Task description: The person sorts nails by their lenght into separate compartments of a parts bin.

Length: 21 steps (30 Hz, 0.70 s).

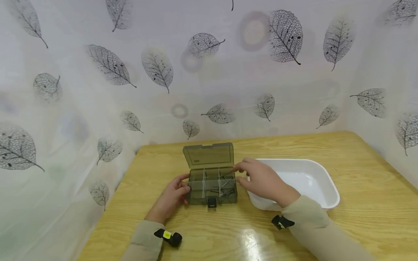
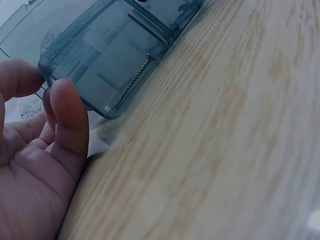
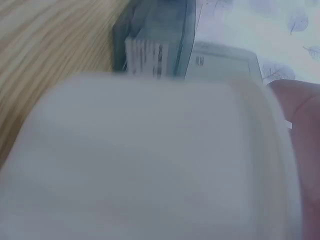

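A smoky see-through compartment box point(image 1: 196, 198) stands on the table with its lid point(image 1: 213, 156) raised at the back. Several screws point(image 1: 226, 192) lie in its right-hand compartments. One screw point(image 2: 134, 82) shows through the box wall in the left wrist view. My left hand point(image 1: 171, 197) grips the box's left edge, thumb toward the front and fingers by the side wall. My right hand point(image 1: 261, 177) is at the box's right edge, index finger by the back right corner and thumb apart from it. The white tray hides most of this hand in the right wrist view.
A white tray point(image 1: 326, 181) sits right of the box, partly under my right hand and wrist. The wooden table point(image 1: 209, 239) ends at a leaf-patterned curtain point(image 1: 228, 83) behind and at both sides. The box's front latch point(image 1: 212, 202) hangs undone.
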Each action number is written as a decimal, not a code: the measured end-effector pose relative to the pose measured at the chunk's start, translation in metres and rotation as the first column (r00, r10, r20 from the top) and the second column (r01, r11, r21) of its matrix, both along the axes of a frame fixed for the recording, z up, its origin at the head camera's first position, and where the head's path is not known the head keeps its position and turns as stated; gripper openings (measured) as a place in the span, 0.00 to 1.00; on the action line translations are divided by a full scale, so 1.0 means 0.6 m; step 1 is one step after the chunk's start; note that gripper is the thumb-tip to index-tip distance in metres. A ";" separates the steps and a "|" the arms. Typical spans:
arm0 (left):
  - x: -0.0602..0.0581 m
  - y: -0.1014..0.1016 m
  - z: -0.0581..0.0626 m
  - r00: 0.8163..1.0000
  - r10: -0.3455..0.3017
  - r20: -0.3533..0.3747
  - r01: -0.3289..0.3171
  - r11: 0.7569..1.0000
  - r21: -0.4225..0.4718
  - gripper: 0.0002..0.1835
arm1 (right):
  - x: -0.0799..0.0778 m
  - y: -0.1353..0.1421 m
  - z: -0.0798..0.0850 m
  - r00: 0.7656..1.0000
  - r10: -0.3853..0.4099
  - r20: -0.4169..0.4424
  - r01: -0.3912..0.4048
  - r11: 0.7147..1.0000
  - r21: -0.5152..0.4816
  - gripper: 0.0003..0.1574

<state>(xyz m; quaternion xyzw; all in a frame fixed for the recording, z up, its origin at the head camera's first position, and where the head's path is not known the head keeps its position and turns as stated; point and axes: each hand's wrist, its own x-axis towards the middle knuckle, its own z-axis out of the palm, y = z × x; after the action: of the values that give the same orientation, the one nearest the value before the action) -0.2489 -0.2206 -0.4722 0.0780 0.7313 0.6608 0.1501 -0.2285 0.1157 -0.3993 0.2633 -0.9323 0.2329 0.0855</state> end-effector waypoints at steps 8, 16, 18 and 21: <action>-0.001 0.001 -0.002 1.000 0.022 0.000 -0.022 1.000 -0.012 0.30 | -0.002 0.058 -0.003 0.999 -0.010 0.036 0.009 0.999 0.038 0.15; -0.001 -0.001 -0.002 1.000 0.000 -0.009 -0.001 1.000 -0.014 0.31 | -0.018 0.091 -0.019 0.998 0.049 0.046 -0.053 0.994 0.095 0.12; 0.000 -0.001 -0.001 1.000 -0.006 -0.011 0.005 1.000 -0.016 0.31 | -0.020 0.096 -0.023 0.996 0.055 0.068 -0.063 0.992 0.114 0.11; 0.000 -0.001 0.001 1.000 -0.003 -0.010 0.003 1.000 -0.017 0.31 | -0.022 0.101 -0.025 0.991 0.068 0.115 -0.083 0.987 0.136 0.10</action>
<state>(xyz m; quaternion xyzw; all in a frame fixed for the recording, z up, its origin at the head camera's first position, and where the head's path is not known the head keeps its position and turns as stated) -0.2487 -0.2210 -0.4716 0.0811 0.7375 0.6540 0.1479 -0.2414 0.1764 -0.4144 0.2907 -0.9389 0.1840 0.0065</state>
